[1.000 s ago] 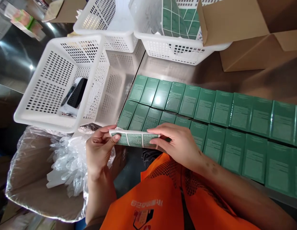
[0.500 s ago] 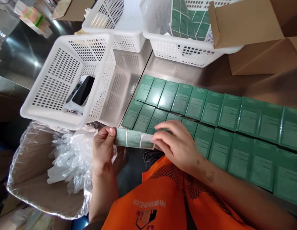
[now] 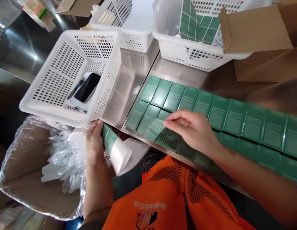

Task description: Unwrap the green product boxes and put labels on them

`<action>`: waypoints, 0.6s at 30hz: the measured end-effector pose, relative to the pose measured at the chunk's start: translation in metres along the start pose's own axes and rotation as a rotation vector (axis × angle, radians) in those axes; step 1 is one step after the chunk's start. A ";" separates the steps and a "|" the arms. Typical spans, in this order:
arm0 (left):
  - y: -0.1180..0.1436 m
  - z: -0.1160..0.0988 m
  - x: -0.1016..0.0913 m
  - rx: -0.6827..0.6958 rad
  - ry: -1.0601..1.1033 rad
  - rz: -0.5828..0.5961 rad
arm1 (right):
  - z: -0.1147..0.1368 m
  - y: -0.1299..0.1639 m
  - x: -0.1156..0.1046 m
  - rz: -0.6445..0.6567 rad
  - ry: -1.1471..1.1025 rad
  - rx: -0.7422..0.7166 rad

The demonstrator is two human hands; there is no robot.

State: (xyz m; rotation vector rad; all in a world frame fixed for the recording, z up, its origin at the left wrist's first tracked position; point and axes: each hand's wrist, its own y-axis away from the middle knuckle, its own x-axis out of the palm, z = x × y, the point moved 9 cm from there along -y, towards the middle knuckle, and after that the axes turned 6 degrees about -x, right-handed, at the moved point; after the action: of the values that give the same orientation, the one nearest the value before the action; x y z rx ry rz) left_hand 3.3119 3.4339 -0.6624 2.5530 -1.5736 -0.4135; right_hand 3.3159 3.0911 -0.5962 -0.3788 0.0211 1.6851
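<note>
The right hand (image 3: 193, 131) is carrying a single green sticker (image 3: 155, 130), pinched between thumb and forefinger, over the near-left corner of the steel worktop (image 3: 179, 72), just above the front row of green boxes (image 3: 234, 116). The left hand (image 3: 94, 142) is gripping the curled sticker strip (image 3: 116, 148) with closed fingers, off the worktop's near edge, above the bag-lined carton (image 3: 42, 179). The labelling step appears to be in hand. Laying the sticker flat calls for squaring it with one box's face before pressing it down.
</note>
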 end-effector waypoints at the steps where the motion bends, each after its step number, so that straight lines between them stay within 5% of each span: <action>1: 0.004 -0.001 0.009 -0.011 -0.033 0.041 | -0.015 -0.006 0.002 0.003 -0.029 0.093; 9: 0.048 -0.003 0.086 -0.030 -0.429 0.632 | -0.052 -0.028 0.028 0.034 -0.130 0.293; 18: 0.055 -0.006 0.110 0.101 -0.688 0.654 | -0.045 -0.033 0.029 -0.010 0.284 0.084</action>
State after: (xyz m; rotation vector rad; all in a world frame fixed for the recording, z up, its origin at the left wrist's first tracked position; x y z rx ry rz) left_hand 3.3130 3.3109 -0.6619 1.8463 -2.5582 -1.2150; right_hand 3.3555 3.1136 -0.6396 -0.5501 0.2980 1.6031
